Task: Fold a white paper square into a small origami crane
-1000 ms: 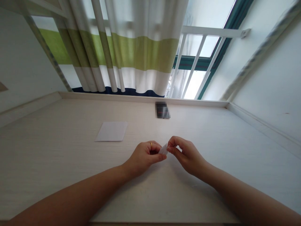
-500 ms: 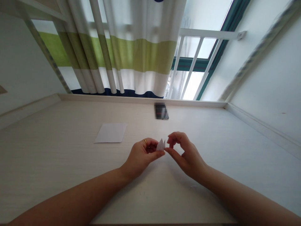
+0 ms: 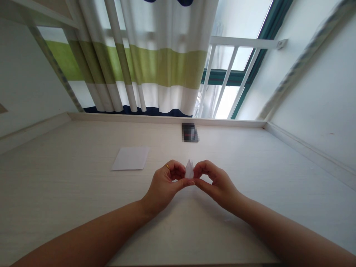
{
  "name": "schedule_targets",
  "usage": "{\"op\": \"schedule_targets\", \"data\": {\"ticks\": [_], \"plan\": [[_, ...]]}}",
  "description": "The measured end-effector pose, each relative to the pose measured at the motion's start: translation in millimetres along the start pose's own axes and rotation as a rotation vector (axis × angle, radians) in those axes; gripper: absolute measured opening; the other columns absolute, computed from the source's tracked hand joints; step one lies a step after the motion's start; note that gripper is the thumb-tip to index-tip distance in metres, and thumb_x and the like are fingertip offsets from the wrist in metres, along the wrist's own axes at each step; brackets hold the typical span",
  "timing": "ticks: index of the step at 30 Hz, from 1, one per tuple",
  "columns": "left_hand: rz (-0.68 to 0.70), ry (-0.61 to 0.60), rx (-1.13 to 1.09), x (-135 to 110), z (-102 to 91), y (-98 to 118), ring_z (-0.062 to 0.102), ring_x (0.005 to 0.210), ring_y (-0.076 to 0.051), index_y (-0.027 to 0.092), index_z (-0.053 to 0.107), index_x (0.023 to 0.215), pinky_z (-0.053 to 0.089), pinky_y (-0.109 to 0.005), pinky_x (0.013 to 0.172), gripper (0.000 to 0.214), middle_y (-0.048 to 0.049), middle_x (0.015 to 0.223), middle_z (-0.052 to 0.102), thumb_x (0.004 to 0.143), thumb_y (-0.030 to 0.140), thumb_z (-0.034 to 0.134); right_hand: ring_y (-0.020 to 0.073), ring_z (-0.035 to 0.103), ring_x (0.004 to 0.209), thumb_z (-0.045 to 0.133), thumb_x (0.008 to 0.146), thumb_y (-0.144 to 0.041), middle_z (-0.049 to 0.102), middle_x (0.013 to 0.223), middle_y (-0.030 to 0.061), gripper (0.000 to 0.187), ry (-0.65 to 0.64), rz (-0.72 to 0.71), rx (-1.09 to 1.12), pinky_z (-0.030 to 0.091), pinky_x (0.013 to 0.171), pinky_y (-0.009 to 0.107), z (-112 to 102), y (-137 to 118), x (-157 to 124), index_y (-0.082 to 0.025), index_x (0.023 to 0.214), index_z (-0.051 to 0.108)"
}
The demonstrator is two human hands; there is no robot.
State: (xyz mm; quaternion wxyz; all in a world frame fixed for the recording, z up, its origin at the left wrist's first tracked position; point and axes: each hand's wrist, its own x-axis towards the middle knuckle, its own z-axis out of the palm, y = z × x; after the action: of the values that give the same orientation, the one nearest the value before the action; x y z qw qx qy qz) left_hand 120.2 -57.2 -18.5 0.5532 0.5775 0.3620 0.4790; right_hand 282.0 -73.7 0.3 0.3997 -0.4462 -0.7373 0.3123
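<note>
A small folded piece of white paper with pointed tips stands up between my two hands, above the table. My left hand pinches its left side, thumb in front and curled fingers behind; a gold ring circles one finger. On the opposite side, my right hand has its thumb and fingertips closed on the paper's right edge. The two thumbs meet at the paper's lower edge. Part of the paper is hidden behind the fingers.
A flat white paper sheet lies to the left on the pale table. Near the table's raised back edge is a dark, pixelated object. Beyond hang a striped curtain and a white railing.
My right hand's fingers have moved left and closed onto the folded paper, where they were apart from it before. The paper has turned slightly, its tips now closer together.
</note>
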Motion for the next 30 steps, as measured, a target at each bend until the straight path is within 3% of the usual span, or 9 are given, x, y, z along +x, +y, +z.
{"op": "schedule_targets", "data": {"ticks": [6, 11, 24, 30], "plan": [[-0.038, -0.016, -0.096, 0.4, 1.7, 4.4, 0.055, 0.067, -0.010, 0.016, 0.053, 0.074, 0.046, -0.024, 0.067, 0.027, 0.0022, 0.069, 0.058, 0.056, 0.021, 0.072, 0.0112, 0.048, 0.068, 0.060, 0.069, -0.015, 0.051, 0.072, -0.0006, 0.017, 0.024, 0.066, 0.255, 0.043, 0.064, 0.026, 1.3, 0.7, 1.4, -0.018, 0.077, 0.046], [-0.080, -0.006, -0.142, 0.8, 1.1, 6.5, 0.057, 0.066, -0.010, 0.015, 0.055, 0.075, 0.047, -0.023, 0.066, 0.023, 0.0021, 0.068, 0.061, 0.057, 0.016, 0.071, 0.0098, 0.047, 0.066, 0.061, 0.068, -0.014, 0.050, 0.071, -0.0016, 0.017, 0.017, 0.116, 0.337, 0.041, 0.061, 0.025, 1.6, 0.5, 2.1, -0.018, 0.078, 0.048], [-0.155, -0.047, -0.168, 2.8, -0.6, 5.2, 0.055, 0.064, -0.008, 0.016, 0.060, 0.071, 0.045, -0.020, 0.064, 0.019, 0.0030, 0.066, 0.061, 0.057, 0.012, 0.070, 0.0106, 0.050, 0.061, 0.059, 0.068, -0.014, 0.054, 0.064, -0.0016, 0.008, -0.021, 0.139, 0.347, 0.041, 0.057, 0.025, 2.2, 1.7, 1.5, -0.017, 0.071, 0.052], [-0.156, -0.086, -0.165, 3.1, -2.2, 6.8, 0.055, 0.064, -0.009, 0.015, 0.061, 0.068, 0.044, -0.021, 0.064, 0.012, 0.0022, 0.066, 0.062, 0.059, 0.011, 0.068, 0.0127, 0.054, 0.065, 0.057, 0.071, -0.016, 0.058, 0.066, 0.0008, 0.001, 0.006, 0.068, 0.196, 0.044, 0.061, 0.027, 0.7, 2.8, -0.2, -0.017, 0.071, 0.058]]}}
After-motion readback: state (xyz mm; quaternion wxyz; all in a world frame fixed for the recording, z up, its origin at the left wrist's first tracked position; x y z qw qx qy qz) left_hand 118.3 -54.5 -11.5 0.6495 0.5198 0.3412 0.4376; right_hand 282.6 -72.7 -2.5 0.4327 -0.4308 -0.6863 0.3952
